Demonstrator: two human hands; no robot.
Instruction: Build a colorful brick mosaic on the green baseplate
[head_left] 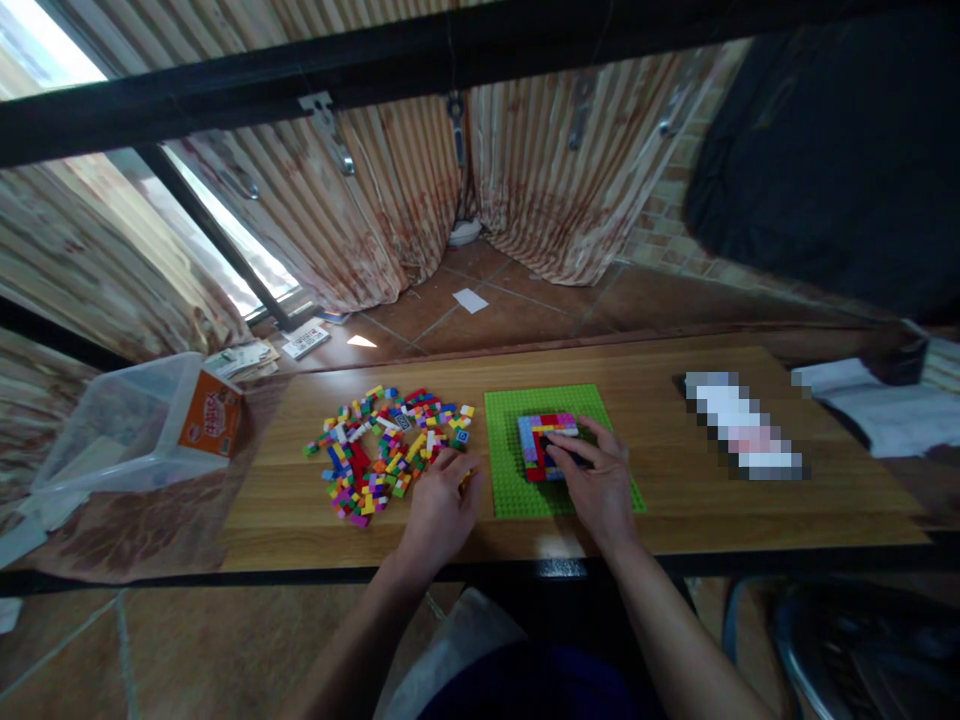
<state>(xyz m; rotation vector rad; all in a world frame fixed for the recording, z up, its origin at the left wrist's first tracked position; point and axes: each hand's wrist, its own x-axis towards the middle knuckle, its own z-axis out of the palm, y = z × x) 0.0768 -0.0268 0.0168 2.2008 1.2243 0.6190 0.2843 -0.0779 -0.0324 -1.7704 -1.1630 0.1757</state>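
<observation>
The brick pile (379,450) lies just ahead-left of the curled left hand (441,508), grasp unclear; the right hand (598,482) rests spread-fingered on the block frame (531,445) just ahead of it.

Bare table (667,480) right of the baseplate (510,480) — loose bricks (382,450) (a wide scatter) crowd its left.

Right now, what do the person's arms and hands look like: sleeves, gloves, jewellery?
Both are bare: the left hand and right hand wear no gloves, and no ring or watch shows. The forearms are uncovered to the picture's edge, with no sleeve in view.
</observation>
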